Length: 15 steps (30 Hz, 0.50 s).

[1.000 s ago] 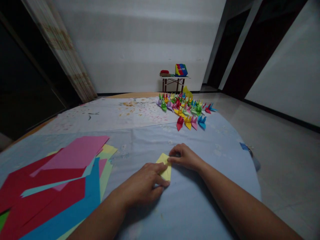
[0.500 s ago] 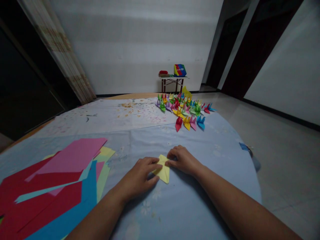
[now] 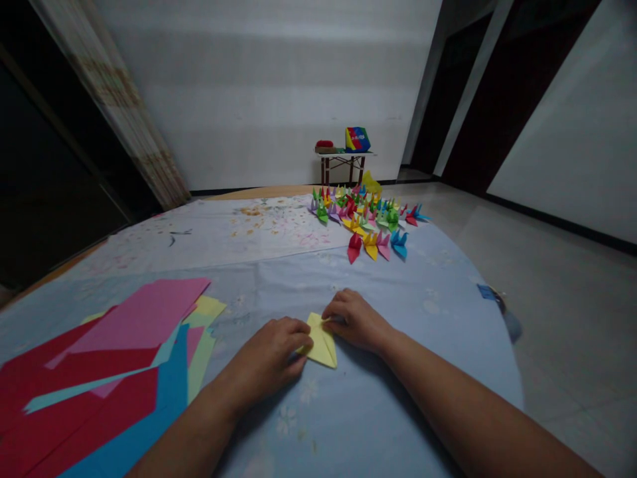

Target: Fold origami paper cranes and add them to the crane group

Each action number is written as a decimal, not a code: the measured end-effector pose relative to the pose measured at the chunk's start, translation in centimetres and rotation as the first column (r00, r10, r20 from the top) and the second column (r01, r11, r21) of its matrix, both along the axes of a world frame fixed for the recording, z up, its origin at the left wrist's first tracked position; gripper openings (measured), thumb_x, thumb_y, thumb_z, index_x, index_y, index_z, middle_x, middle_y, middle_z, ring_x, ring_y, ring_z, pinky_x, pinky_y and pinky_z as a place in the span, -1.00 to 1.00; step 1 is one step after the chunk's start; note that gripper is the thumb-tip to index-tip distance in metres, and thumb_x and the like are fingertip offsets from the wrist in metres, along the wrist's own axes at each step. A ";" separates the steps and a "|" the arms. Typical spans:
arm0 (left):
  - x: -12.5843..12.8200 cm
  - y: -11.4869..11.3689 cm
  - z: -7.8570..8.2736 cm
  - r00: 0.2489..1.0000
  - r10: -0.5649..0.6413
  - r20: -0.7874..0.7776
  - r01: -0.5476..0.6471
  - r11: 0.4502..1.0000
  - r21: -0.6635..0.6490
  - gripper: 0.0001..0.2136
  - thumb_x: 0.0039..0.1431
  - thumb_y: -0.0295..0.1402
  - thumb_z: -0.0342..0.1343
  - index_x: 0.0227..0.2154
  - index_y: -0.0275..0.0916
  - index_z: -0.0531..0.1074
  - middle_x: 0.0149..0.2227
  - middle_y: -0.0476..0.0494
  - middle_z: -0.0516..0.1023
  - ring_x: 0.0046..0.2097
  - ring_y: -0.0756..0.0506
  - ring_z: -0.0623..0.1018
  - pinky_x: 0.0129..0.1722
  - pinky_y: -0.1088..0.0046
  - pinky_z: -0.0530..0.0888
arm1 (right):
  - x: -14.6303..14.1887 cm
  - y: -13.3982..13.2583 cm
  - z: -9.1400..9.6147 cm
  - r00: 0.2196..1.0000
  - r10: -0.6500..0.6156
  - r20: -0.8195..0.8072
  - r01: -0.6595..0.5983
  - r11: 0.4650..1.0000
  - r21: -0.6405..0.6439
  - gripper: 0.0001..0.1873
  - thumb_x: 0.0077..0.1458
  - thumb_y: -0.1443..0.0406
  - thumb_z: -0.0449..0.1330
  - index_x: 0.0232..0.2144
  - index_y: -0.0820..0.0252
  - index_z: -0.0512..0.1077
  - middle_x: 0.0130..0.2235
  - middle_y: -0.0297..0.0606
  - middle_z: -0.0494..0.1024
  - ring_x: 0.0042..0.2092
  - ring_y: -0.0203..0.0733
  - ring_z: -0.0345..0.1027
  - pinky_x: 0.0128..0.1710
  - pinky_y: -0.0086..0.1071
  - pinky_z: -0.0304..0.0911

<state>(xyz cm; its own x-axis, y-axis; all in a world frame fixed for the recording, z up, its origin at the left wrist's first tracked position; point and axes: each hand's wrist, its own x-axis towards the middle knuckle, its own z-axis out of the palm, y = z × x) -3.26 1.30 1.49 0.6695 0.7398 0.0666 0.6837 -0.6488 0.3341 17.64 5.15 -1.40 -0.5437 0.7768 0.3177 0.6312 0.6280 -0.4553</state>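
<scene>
Both the left hand [image 3: 279,348] and right hand [image 3: 355,320] pinch the yellow paper [image 3: 321,348], at its left and far-right edges, on the near tablecloth [image 3: 373,418]. The left, earlier across its face, now bares more surface; folding seems unfinished.

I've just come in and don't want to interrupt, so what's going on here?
A person has a folded yellow paper between both hands, low over the blue tablecloth. The left hand is at its left corner, the right hand at its upper right edge. Loose coloured sheets lie to the left; many folded paper birds stand farther off, toward the right.
</scene>
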 end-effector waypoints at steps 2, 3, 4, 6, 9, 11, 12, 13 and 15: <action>0.3 -0.1 0.1 1.000 -0.006 -0.012 0.006 0.999 0.036 -0.83 0.05 -0.47 0.01 -0.31 -0.14 0.45 -0.14 -0.07 0.45 -0.13 -0.08 0.41 -0.09 0.37 0.33 | 0.1 -0.5 0.5 0.996 0.086 0.002 -0.086 0.996 -0.001 -0.92 -0.01 0.31 0.20 -0.38 0.15 0.47 -0.35 -0.25 0.41 -0.23 -0.20 0.21 -0.21 -0.34 0.07; 0.3 -0.2 0.2 1.000 -0.007 -0.008 0.008 0.999 0.048 -0.82 0.05 -0.49 0.01 -0.31 -0.15 0.45 -0.16 -0.08 0.45 -0.14 -0.08 0.42 -0.10 0.37 0.33 | 0.2 -0.7 0.7 0.991 0.134 0.008 -0.134 0.991 -0.017 -0.92 -0.01 0.31 0.19 -0.38 0.15 0.47 -0.35 -0.26 0.41 -0.23 -0.21 0.21 -0.21 -0.34 0.07; 0.4 -0.2 0.2 1.000 -0.011 0.001 0.011 0.998 0.057 -0.81 0.04 -0.49 0.01 -0.30 -0.16 0.45 -0.18 -0.09 0.46 -0.15 -0.08 0.42 -0.11 0.36 0.33 | 0.2 -0.9 0.9 0.984 0.179 0.014 -0.178 0.983 -0.040 -0.91 -0.01 0.29 0.19 -0.38 0.15 0.47 -0.35 -0.27 0.41 -0.24 -0.22 0.21 -0.20 -0.35 0.06; 0.3 0.0 0.1 0.999 -0.025 0.037 0.023 0.998 0.064 -0.80 0.05 -0.50 -0.01 -0.30 -0.17 0.45 -0.22 -0.10 0.47 -0.16 -0.09 0.41 -0.11 0.35 0.33 | 0.3 -1.2 1.2 0.972 0.234 0.027 -0.231 0.969 -0.086 -0.87 0.00 0.23 0.19 -0.37 0.15 0.47 -0.35 -0.28 0.41 -0.25 -0.23 0.21 -0.20 -0.35 0.06; -0.1 0.5 -0.2 0.992 -0.030 0.122 0.026 0.999 0.036 -0.82 0.07 -0.49 -0.01 -0.31 -0.17 0.45 -0.24 -0.09 0.48 -0.16 -0.08 0.41 -0.11 0.35 0.32 | 0.4 -1.5 1.6 0.970 0.236 0.048 -0.229 0.965 -0.125 -0.71 -0.06 0.07 0.21 -0.35 0.13 0.47 -0.31 -0.25 0.40 -0.23 -0.21 0.20 -0.20 -0.34 0.06; -0.4 0.9 -0.4 0.985 -0.009 0.174 0.010 1.000 -0.003 -0.83 0.08 -0.47 0.00 -0.31 -0.16 0.45 -0.26 -0.07 0.49 -0.17 -0.06 0.41 -0.12 0.36 0.32 | 0.3 -1.8 1.9 0.970 0.234 0.070 -0.224 0.966 -0.133 -0.60 -0.15 0.00 0.24 -0.32 0.13 0.46 -0.28 -0.24 0.39 -0.21 -0.17 0.19 -0.19 -0.32 0.06; -0.6 1.0 -0.5 0.981 0.004 0.192 0.000 1.000 -0.025 -0.84 0.08 -0.45 0.02 -0.31 -0.15 0.46 -0.28 -0.06 0.50 -0.18 -0.06 0.42 -0.12 0.36 0.32 | 0.2 -1.9 2.0 0.968 0.236 0.082 -0.224 0.965 -0.135 -0.57 -0.18 -0.01 0.25 -0.32 0.13 0.45 -0.27 -0.23 0.39 -0.20 -0.15 0.19 -0.19 -0.31 0.06; -0.7 1.2 -0.6 0.978 0.019 0.206 -0.009 0.999 -0.047 -0.85 0.08 -0.43 0.03 -0.31 -0.14 0.46 -0.30 -0.05 0.50 -0.19 -0.06 0.42 -0.13 0.35 0.32 | 0.2 -2.0 2.2 0.966 0.239 0.095 -0.225 0.965 -0.138 -0.56 -0.20 -0.01 0.26 -0.31 0.14 0.45 -0.26 -0.23 0.39 -0.19 -0.14 0.19 -0.18 -0.30 0.06; -0.9 1.5 -0.9 0.971 0.055 0.235 -0.033 0.995 -0.097 -0.87 0.08 -0.40 0.05 -0.32 -0.12 0.47 -0.32 -0.03 0.51 -0.20 -0.06 0.43 -0.13 0.34 0.32 | 0.1 -2.3 2.4 0.964 0.243 0.108 -0.225 0.963 -0.151 -0.59 -0.18 0.03 0.28 -0.31 0.14 0.44 -0.25 -0.23 0.39 -0.17 -0.13 0.19 -0.17 -0.30 0.06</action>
<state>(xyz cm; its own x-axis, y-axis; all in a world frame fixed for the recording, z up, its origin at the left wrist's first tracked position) -4.18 2.76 0.63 0.6092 0.7787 0.1499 0.6054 -0.5788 0.5463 17.72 2.90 1.02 -0.7439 0.6542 0.1363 0.5311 0.7026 -0.4736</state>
